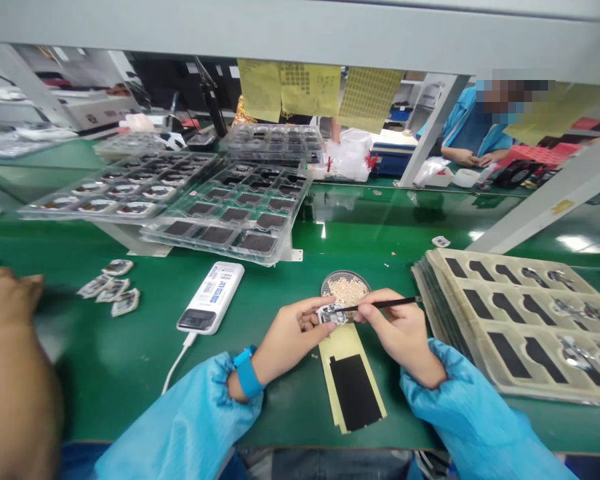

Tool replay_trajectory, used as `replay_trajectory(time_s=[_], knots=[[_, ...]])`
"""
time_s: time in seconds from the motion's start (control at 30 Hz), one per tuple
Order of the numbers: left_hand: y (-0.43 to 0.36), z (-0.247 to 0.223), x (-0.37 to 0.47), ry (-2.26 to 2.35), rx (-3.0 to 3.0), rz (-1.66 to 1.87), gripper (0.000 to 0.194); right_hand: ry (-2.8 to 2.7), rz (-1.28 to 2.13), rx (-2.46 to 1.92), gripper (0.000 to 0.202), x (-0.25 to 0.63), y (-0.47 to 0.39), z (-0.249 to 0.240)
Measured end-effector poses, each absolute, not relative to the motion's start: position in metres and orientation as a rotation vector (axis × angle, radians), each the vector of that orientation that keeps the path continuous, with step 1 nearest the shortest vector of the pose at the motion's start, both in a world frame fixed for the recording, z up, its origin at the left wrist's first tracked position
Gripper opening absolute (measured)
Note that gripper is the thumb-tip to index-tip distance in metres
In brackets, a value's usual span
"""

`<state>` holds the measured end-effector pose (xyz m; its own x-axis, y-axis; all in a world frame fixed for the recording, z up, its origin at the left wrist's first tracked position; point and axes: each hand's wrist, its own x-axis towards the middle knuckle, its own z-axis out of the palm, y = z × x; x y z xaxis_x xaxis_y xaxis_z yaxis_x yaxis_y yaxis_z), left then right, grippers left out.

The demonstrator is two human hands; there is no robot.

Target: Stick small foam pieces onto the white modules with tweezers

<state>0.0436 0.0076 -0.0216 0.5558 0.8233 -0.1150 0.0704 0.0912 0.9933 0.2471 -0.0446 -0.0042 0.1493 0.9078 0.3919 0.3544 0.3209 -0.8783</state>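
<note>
My left hand (pixel 300 328) pinches a small white-rimmed electronic part (pixel 332 315) between thumb and fingers. In my right hand (pixel 394 327) is a pair of dark tweezers (pixel 386 304), whose tips touch or hover right over that part; whether they grip anything is too small to tell. Just behind both hands stands a round metal dish (pixel 347 273) with many small beige bits (pixel 351 291) in it. Beneath my hands lies a yellow backing sheet (pixel 330 373) bearing a black rectangular sticker (pixel 356 392).
Left of me are a white power bank (pixel 211 298) with a cable and several similar parts (pixel 114 288). Clear trays (pixel 240 217) stand behind. Stacked cream trays (pixel 523 320) sit at right. Another person's arm (pixel 17 373) reaches in at left; a co-worker (pixel 480 127) sits across.
</note>
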Motion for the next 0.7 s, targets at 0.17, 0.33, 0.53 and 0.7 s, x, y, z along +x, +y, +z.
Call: replay_trajectory(time_s=[0.17, 0.33, 0.53, 0.7], knots=[[0.0081, -0.0201, 0.0440, 0.902, 1.408, 0.656, 0.057, -1.447, 0.518, -1.344, 0.011, 0.2481, -0.0449, -0.0058], [0.0067, -0.0171, 0.0443, 0.935, 1.454, 0.634, 0.057, -1.475, 0.400, -1.365, 0.011, 0.2482, -0.0432, -0.0038], [0.0065, -0.0171, 0.0435, 0.954, 1.491, 0.628, 0.057, -1.489, 0.367, -1.350, 0.010, 0.2484, -0.0432, -0.0046], [0.0060, -0.0142, 0.0441, 0.959, 1.476, 0.617, 0.058, -1.491, 0.358, -1.355, 0.009, 0.2490, -0.0435, -0.0074]])
